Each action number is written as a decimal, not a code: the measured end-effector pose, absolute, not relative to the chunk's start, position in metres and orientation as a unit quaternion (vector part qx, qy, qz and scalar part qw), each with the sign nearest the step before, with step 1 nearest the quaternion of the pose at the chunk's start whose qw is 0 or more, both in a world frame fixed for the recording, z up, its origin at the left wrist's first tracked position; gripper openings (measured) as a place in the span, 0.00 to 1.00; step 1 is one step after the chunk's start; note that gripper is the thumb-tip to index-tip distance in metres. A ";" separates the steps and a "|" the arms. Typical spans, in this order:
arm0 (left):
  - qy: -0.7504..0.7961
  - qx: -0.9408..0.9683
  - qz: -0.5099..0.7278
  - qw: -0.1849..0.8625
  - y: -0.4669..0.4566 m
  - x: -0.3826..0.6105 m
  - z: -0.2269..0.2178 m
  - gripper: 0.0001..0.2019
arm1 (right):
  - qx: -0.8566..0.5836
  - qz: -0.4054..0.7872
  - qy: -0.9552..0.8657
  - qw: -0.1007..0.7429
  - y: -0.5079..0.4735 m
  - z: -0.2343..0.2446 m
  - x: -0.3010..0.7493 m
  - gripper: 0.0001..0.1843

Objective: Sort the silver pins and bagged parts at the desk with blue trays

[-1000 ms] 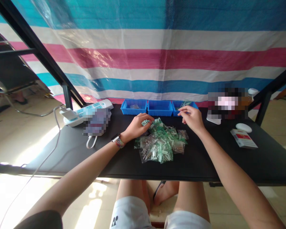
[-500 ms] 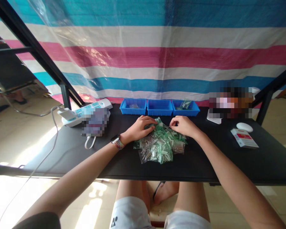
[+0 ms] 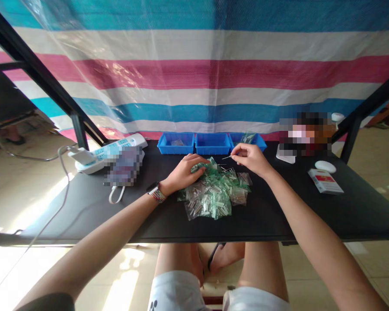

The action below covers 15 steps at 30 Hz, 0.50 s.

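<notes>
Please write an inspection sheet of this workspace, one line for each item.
Surface: flat black tabletop.
Job's things: heap of small clear and green plastic bags; behind it, three blue plastic trays in a row.
Hands: left hand on the heap; right hand pinching a thin silvery pin.
Clutter: white box with red label, white oval object; others blurred.
Cables: grey cable from long white power strip.
Surroundings: blue, white and pink striped plastic sheet, black metal frame.

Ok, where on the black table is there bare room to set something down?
The black table is bare between the right forearm and the red-marked box, and between the blurred item at left and the left hand. It's crowded centrally: bag pile, right hand, blue bins.
</notes>
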<state>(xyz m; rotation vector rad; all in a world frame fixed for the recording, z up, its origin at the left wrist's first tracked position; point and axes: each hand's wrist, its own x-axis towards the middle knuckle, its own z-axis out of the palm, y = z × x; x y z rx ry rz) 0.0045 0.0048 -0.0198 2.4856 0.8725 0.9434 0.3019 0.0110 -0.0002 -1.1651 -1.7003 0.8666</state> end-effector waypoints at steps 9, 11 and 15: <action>0.273 0.852 0.415 0.167 -0.004 0.008 -0.012 0.09 | -0.384 0.487 -0.635 0.460 -0.012 -0.013 0.252 0.21; 0.273 0.851 0.419 0.158 -0.004 0.008 -0.012 0.10 | -0.386 0.486 -0.635 0.460 -0.014 -0.013 0.248 0.22; 0.281 0.851 0.423 0.137 -0.002 0.007 -0.012 0.13 | -0.376 0.497 -0.617 0.481 -0.014 -0.008 0.247 0.22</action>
